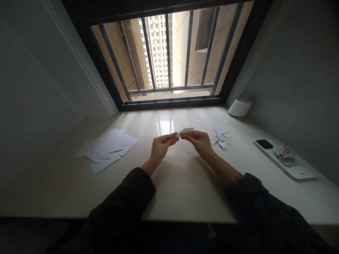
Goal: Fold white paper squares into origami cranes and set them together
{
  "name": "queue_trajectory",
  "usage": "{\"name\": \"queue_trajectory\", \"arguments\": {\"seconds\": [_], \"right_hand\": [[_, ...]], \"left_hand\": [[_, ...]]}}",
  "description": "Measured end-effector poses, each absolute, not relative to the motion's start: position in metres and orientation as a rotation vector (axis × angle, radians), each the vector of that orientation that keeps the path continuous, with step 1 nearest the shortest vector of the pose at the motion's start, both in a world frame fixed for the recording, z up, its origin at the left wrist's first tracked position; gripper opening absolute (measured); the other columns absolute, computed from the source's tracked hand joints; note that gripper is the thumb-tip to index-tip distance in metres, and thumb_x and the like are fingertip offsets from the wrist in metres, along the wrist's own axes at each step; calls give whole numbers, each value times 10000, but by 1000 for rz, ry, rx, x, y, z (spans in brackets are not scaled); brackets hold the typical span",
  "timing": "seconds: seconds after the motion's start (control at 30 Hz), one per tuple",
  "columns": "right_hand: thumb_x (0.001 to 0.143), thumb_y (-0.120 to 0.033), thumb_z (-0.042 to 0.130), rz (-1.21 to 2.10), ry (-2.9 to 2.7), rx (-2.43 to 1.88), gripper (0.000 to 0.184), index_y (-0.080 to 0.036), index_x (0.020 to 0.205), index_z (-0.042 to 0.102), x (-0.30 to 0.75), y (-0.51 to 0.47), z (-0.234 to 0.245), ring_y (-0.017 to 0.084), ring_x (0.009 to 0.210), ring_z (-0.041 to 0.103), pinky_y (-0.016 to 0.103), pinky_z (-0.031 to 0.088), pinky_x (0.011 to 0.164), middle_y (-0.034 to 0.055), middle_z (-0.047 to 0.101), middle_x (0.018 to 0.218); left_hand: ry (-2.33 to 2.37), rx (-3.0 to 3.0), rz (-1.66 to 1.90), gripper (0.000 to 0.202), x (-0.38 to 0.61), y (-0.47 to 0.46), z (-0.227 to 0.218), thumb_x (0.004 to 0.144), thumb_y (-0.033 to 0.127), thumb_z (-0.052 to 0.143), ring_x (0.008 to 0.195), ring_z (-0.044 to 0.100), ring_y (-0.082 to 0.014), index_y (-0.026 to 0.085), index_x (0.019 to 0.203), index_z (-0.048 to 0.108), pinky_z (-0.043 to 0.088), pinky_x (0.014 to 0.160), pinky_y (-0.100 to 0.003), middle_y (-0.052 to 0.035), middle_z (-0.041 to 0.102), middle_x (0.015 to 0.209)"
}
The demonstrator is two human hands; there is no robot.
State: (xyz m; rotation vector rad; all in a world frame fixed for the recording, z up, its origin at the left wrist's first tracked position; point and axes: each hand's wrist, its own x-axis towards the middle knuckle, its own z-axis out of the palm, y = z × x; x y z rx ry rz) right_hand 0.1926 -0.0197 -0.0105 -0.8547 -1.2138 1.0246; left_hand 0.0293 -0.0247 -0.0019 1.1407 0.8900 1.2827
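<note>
A small folded piece of white paper point(185, 131) is held in the air above the pale desk point(185, 183), between both my hands. My left hand point(162, 145) pinches its left end with fingers closed. My right hand point(199, 140) pinches its right part, fingers curled together. Both arms wear dark sleeves. Just right of my right hand, several folded paper cranes point(220, 137) lie on the desk.
A loose stack of white paper sheets point(108, 148) lies at the left. A white phone point(284, 158) with a sticker lies at the right, and a white round container point(240, 107) stands by the barred window point(169, 56). Walls close in on both sides.
</note>
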Motion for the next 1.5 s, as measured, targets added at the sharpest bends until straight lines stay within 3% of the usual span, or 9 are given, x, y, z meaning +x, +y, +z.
{"name": "queue_trajectory", "arguments": {"seconds": [0.53, 0.73, 1.33, 1.5], "right_hand": [[679, -294, 762, 876, -1194, -878, 150, -238, 817, 743, 184, -24, -12, 188, 694, 685, 357, 560, 725, 20, 737, 760], [673, -309, 765, 879, -1210, -856, 169, -231, 820, 737, 183, -26, -10, 193, 718, 684, 368, 561, 746, 22, 734, 780], [671, -328, 765, 890, -1175, -859, 196, -220, 832, 735, 181, -31, -7, 192, 703, 672, 376, 559, 734, 34, 729, 795], [679, -313, 762, 882, -1170, -840, 248, -215, 901, 712, 181, -30, -7, 174, 665, 660, 355, 550, 717, 7, 695, 680]], "left_hand": [[883, 1160, 1413, 284, 34, -24, -9, 703, 317, 730, 833, 699, -203, 185, 955, 726, 524, 877, -400, -69, 738, 910], [890, 1170, 1450, 350, 39, -28, -4, 599, 257, 802, 852, 690, -205, 178, 932, 723, 505, 906, -407, -61, 741, 894], [933, 1011, 1389, 370, 40, -31, -2, 584, 251, 806, 845, 675, -184, 178, 938, 728, 488, 896, -383, -66, 741, 887], [959, 1021, 1387, 345, 40, -31, 0, 587, 254, 804, 823, 674, -176, 173, 915, 732, 495, 876, -373, -71, 740, 879]]}}
